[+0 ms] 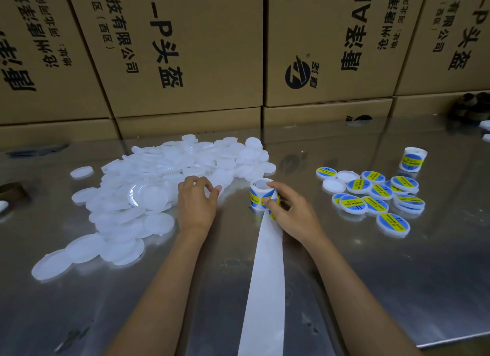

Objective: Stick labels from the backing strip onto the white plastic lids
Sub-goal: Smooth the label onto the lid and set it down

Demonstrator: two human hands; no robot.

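Observation:
A big heap of plain white plastic lids covers the left half of the steel table. My left hand reaches into its right edge, fingers curled round one white lid. A small roll of blue-and-yellow labels stands at the centre. My right hand pinches a label at the roll's side. The bare white backing strip runs from the roll toward me. Several labelled lids lie in a cluster on the right.
A second label roll stands at the far right. Stacked cardboard boxes wall off the back of the table. The steel table ends at an edge near the lower right. A dark object sits at the back right.

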